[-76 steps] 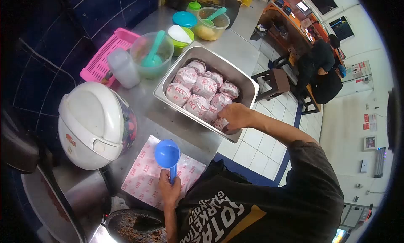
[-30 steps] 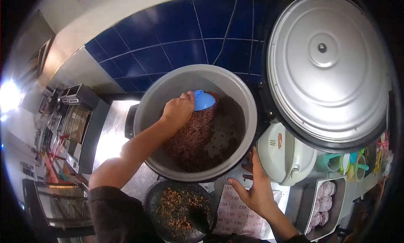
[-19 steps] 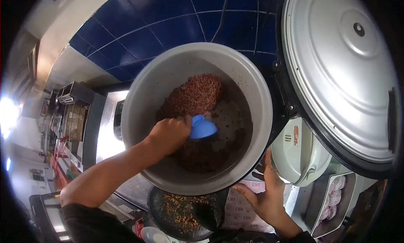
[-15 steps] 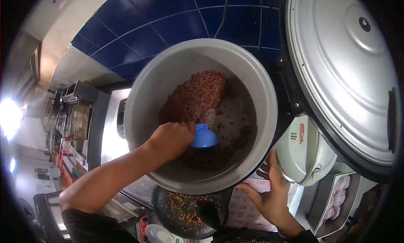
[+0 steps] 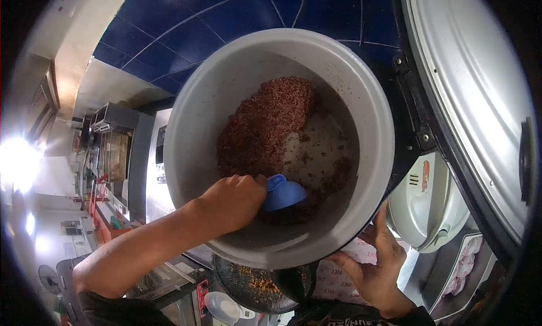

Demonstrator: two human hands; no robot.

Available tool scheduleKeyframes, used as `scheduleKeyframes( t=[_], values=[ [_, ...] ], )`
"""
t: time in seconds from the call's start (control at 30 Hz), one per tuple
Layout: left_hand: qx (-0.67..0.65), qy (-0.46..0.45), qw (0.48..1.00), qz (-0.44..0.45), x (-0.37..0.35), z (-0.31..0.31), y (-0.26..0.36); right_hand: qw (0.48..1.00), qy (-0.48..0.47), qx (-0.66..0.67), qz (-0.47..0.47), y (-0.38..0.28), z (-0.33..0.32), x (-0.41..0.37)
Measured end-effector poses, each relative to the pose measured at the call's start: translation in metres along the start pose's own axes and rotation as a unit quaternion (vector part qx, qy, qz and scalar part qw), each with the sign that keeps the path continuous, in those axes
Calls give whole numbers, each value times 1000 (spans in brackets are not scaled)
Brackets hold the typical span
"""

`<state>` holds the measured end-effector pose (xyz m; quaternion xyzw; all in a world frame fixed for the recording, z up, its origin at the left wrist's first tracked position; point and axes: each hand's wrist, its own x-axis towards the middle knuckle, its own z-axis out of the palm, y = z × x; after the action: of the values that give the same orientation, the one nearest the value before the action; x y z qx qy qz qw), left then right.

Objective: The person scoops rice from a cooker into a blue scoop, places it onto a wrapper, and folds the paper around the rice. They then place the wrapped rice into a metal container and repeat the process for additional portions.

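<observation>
A large grey pot (image 5: 189, 105) of a rice cooker fills the middle of the head view. Reddish-brown cooked rice (image 5: 265, 122) is heaped on its far left side, and loose grains are scattered over the bare bottom. Inside the pot, my left hand (image 5: 234, 201) is closed on the handle of a blue scoop (image 5: 285, 195). The scoop's rounded back faces up, low in the pot near the rice; its mouth is hidden. Against the cooker's outer right side, my right hand (image 5: 378, 266) holds on below the rim, thumb spread and some fingers tucked from sight.
The cooker's silver lid (image 5: 480, 88) stands raised at right. Below it are a pale green appliance (image 5: 426, 201) and a tray (image 5: 454, 275) with wrapped items. A dark pan (image 5: 240, 289) with orange-brown crumbs lies in front of the pot. Blue tiles (image 5: 243, 15) cover the wall behind.
The camera view has shifted, so the pot looks larger and the lid sits farther right. The blue scoop has moved slightly right and toward me. My right hand stays against the cooker.
</observation>
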<state>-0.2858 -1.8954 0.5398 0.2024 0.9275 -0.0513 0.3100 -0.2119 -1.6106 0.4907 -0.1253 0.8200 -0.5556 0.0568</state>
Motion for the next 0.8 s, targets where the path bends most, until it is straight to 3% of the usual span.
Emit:
scheduleKeyframes(
  t=[0.27, 0.4, 0.47, 0.6, 0.73, 0.8],
  values=[
    [-41, -92, 995, 15, 1, -3, 8, 999, -36, -24, -1, -7, -6, 2],
    [-72, -82, 993, 51, 1, 0, 11, 997, -28, -70, -7, -9, -9, 3],
    [-134, -31, 988, 64, 1, 4, 12, 996, -23, -82, -15, -7, -8, 3],
    [-114, -57, 989, 69, 6, -5, 21, 998, -18, -63, 25, -7, -7, 0],
    [-136, -72, 987, 54, 7, -6, 25, 993, -35, -110, 7, -11, -14, 3],
    [-137, -72, 987, 47, 7, -9, 25, 993, -54, -89, 50, -13, -16, 2]
  ],
)
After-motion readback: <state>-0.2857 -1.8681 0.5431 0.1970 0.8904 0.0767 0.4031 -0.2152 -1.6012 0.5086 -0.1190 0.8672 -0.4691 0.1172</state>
